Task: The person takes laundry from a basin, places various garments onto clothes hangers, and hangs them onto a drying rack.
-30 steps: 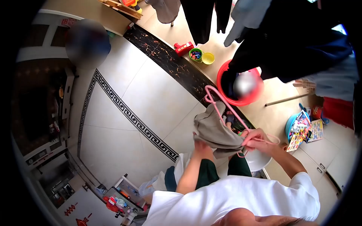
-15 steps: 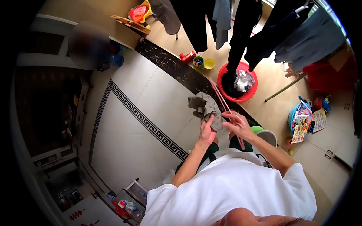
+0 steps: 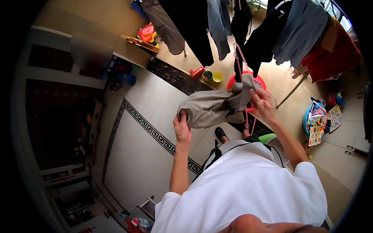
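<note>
A grey-beige garment (image 3: 210,108), its exact kind unclear, is stretched between my hands above the floor. My left hand (image 3: 182,128) grips one end, the thumb on its edge. At the other end, my right hand (image 3: 262,105) is closed around bunched cloth together with a pink clothes hanger (image 3: 251,126). The hanger's pink frame shows above and below this hand, partly behind the cloth. Beyond the garment stands a red basin (image 3: 261,80), partly covered by it.
Dark trousers (image 3: 190,31), a blue-grey shirt (image 3: 301,33) and a red cloth (image 3: 330,54) hang overhead. On the right stands a blue basin of toys (image 3: 311,116). Small green and yellow cups (image 3: 217,77) sit past the dark floor strip (image 3: 171,75). A white-and-green bucket (image 3: 268,138) is near my legs.
My left hand has moved left and the bunched garment is now spread out. My right hand has risen and now grips its other end, with the hanger raised and turned.
</note>
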{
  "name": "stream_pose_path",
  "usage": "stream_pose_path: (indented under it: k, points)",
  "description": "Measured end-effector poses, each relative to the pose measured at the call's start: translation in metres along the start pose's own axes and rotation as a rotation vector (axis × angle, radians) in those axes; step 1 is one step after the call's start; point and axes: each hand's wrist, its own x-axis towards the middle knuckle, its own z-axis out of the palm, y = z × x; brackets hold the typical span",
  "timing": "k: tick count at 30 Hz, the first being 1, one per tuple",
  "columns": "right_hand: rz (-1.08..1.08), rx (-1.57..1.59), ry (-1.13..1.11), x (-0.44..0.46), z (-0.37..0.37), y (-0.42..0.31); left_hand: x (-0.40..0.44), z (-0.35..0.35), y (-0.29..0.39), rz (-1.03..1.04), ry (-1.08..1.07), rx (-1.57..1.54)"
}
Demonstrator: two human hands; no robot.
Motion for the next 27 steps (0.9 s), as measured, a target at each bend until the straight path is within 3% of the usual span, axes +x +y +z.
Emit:
stream_pose_path:
  k: [2, 5, 6, 9, 10, 13, 14, 17, 18, 21, 24, 25, 27]
  points:
    - [-0.002, -0.057, 0.05, 0.002, -0.022, -0.013, 0.011, -0.023, 0.005, 0.024, 0.01, 0.186]
    - [-0.066, -0.121, 0.038, 0.007, -0.052, -0.027, 0.021, -0.032, 0.036, -0.003, 0.0, 0.832]
    - [-0.096, -0.145, 0.023, 0.01, -0.059, -0.03, 0.021, -0.032, 0.047, 0.164, -0.03, 1.141]
    - [-0.175, -0.23, 0.032, 0.018, -0.07, -0.028, 0.02, -0.026, 0.067, 0.421, 0.014, 1.302]
    - [-0.104, -0.301, 0.002, 0.017, -0.074, -0.034, 0.026, -0.029, 0.065, 0.441, 0.011, 1.169]
    - [-0.497, -0.628, 0.044, 0.017, -0.063, -0.036, 0.04, -0.034, 0.057, 0.205, 0.018, 0.828]
    - [-0.479, -0.761, 0.037, 0.015, -0.062, -0.034, 0.043, -0.033, 0.057, 0.219, 0.004, 0.809]
    - [-0.591, -0.672, 0.035, 0.001, -0.04, -0.037, 0.049, -0.017, 0.059, 0.246, -0.036, 0.725]
    - [-0.432, -0.609, -0.025, -0.002, -0.04, -0.035, 0.05, -0.007, 0.063, 0.246, -0.048, 0.68]
    - [-0.532, -0.494, -0.108, -0.009, -0.033, -0.017, 0.054, 0.016, 0.062, 0.245, -0.086, 0.682]
    - [-0.355, -0.464, -0.264, -0.037, -0.007, -0.041, 0.055, 0.034, 0.055, 0.243, -0.151, 0.753]
    - [-0.208, -0.402, -0.312, -0.046, -0.001, -0.045, 0.056, 0.036, 0.053, 0.252, -0.159, 0.759]
    - [-0.101, -0.441, -0.54, -0.059, 0.004, -0.051, 0.057, 0.039, 0.05, 0.268, -0.176, 0.77]
